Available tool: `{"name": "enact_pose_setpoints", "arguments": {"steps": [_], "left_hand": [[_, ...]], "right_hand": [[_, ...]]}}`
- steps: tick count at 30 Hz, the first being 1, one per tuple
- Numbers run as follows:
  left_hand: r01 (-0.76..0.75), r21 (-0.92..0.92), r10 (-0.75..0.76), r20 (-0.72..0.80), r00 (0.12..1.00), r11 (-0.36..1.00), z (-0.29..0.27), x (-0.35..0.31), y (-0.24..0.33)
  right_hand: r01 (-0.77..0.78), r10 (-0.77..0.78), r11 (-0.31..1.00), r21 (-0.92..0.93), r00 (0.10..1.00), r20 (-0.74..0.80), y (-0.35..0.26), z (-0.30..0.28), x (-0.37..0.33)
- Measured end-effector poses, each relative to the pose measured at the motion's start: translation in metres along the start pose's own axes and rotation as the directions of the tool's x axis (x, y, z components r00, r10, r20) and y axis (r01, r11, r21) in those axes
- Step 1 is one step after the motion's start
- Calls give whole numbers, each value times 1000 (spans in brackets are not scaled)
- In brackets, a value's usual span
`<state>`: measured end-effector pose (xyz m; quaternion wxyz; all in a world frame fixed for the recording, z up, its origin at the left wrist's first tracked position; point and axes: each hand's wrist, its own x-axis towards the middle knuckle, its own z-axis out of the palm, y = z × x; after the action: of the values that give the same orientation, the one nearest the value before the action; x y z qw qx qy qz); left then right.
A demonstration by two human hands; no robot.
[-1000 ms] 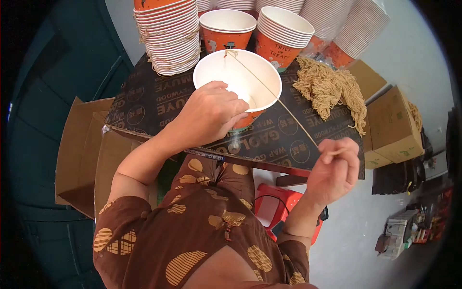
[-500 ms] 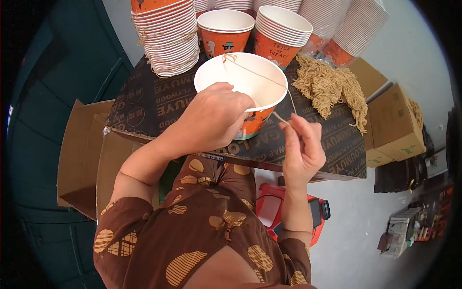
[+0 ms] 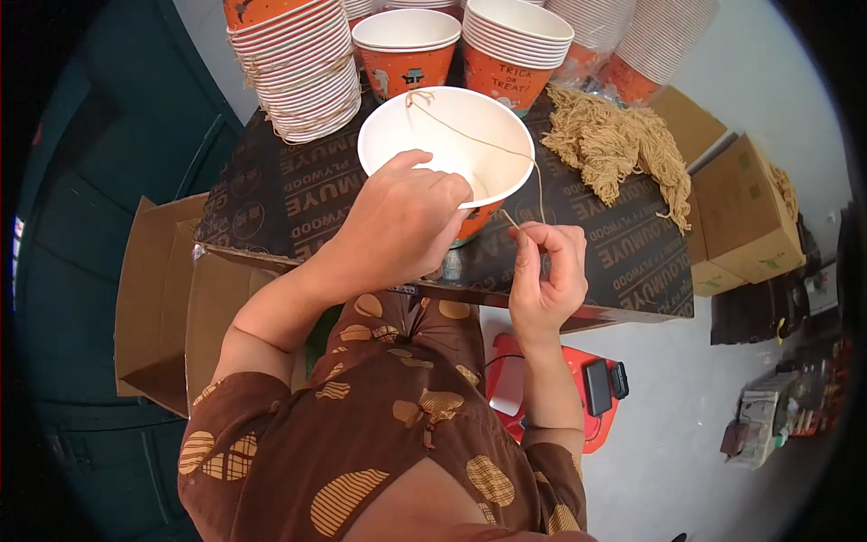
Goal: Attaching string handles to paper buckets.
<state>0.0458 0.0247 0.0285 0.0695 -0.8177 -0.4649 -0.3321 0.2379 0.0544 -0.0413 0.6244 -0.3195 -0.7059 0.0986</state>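
An orange paper bucket (image 3: 397, 135) with a white inside stands tilted toward me at the table's front edge. My left hand (image 3: 406, 217) is closed on its near rim, thumb and fingers curled over the wall; the fingertips are partly hidden. A thin tan string (image 3: 474, 137) is knotted at the far rim, crosses the opening and hangs over the right side. To the right of the bucket, my right hand (image 3: 551, 271) pinches the string between thumb and forefinger, with a short piece running from the fingertips to the bucket's near right wall.
Behind the bucket stand a tall stack of strung buckets (image 3: 302, 77), a single stack (image 3: 406, 63) and another (image 3: 515, 68). A heap of tan strings (image 3: 619, 149) lies on the dark printed table (image 3: 262, 199). Cardboard boxes (image 3: 745, 212) flank it; a red stool (image 3: 578, 434) sits below.
My right hand has moved a little left and closer to the bucket, still pinching the string. My left hand keeps its hold on the rim. The whole view has shifted slightly.
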Motion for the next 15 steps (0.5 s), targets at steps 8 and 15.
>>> {"name": "enact_pose_setpoints", "arguments": {"steps": [8, 15], "left_hand": [[-2, 25, 2, -22, 1000, 1000, 4, 2, 5], [-63, 49, 66, -61, 996, 997, 7, 3, 4]], "right_hand": [[97, -96, 994, 45, 995, -25, 3, 4, -1], [134, -133, 990, 35, 990, -44, 5, 7, 0]]}}
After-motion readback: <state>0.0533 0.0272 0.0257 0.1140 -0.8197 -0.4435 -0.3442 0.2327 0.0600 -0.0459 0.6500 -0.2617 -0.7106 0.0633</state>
